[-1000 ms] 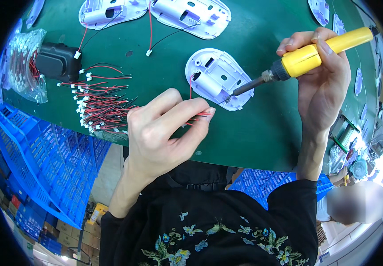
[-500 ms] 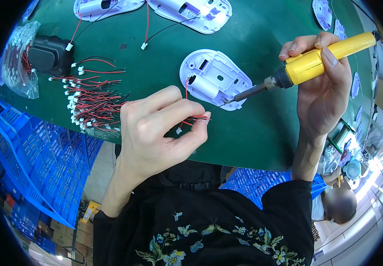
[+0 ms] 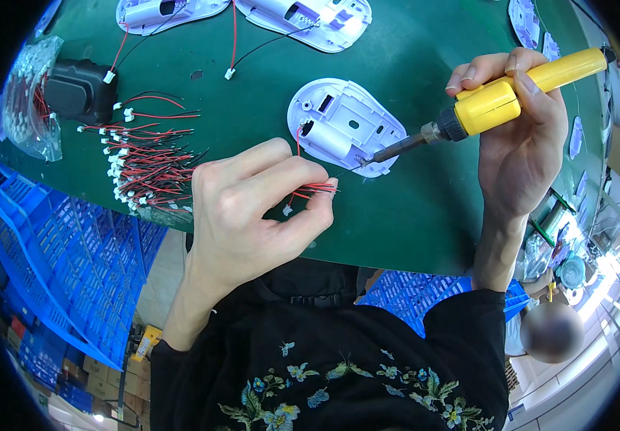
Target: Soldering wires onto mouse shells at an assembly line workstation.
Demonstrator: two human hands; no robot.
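Observation:
In my right hand (image 3: 522, 126) is a yellow soldering iron (image 3: 488, 109), gripped by its handle from above. Its metal tip meets the lower right end of a pale lilac plastic mouse-shaped shell (image 3: 354, 123), near a small metal contact. My left hand (image 3: 256, 205) pinches several thin red wires (image 3: 315, 188) between thumb and forefinger. A white connector (image 3: 288, 210) dangles below that pinch. One thin dark wire runs from the fingers to the iron's tip, and a red wire reaches the shell's left side. The shell lies flat on the green table (image 3: 403, 223).
Left of my left hand lies a pile of red-and-black wires with white connectors (image 3: 141, 165). Behind it are a black box (image 3: 80, 91) and a clear bag (image 3: 31, 100). More wired shells (image 3: 306, 21) lie at the far edge. Blue crates (image 3: 73, 251) stand below the table; a person (image 3: 551, 332) is at right.
The whole view has shifted slightly. The iron's tip stays at the same end of the shell, and my left hand keeps its pinch on the wires.

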